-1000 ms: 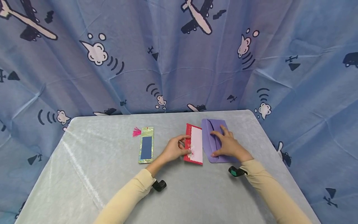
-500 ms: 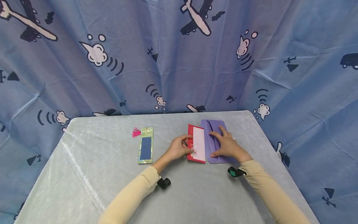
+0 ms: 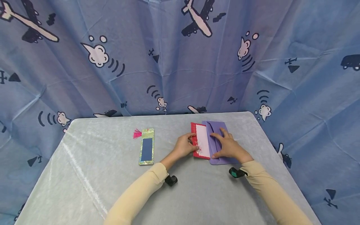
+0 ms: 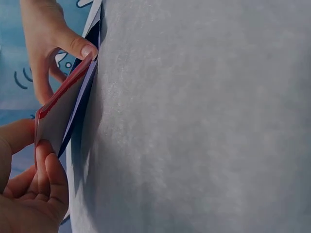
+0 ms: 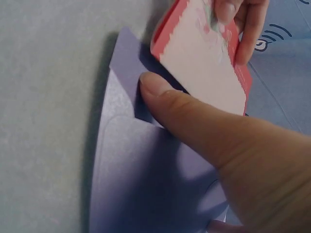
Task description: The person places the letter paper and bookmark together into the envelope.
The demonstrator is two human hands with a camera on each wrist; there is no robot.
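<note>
My left hand (image 3: 184, 145) pinches a folded red card (image 3: 202, 141) with a white, flower-printed panel by its left side. The card's right edge is at the mouth of a purple envelope (image 3: 220, 126), overlapping its flap side; how far it reaches in is hidden. My right hand (image 3: 231, 146) holds the envelope with thumb and fingers spread across it. In the right wrist view, the right thumb (image 5: 194, 119) lies at the envelope's mouth, just beside the card (image 5: 204, 58). The left wrist view shows the card (image 4: 56, 119) tilted against the envelope (image 4: 80, 107).
Left of the hands, a green-edged bookmark (image 3: 147, 149) with a dark blue panel and a pink tassel (image 3: 137, 133) lies on the grey cloth-covered table (image 3: 92, 150). A blue curtain (image 3: 180, 75) printed with airplanes hangs behind the table's far edge.
My left hand has moved right with the red card, bringing it from beside the envelope to its mouth. The right hand and the envelope stay nearly in place.
</note>
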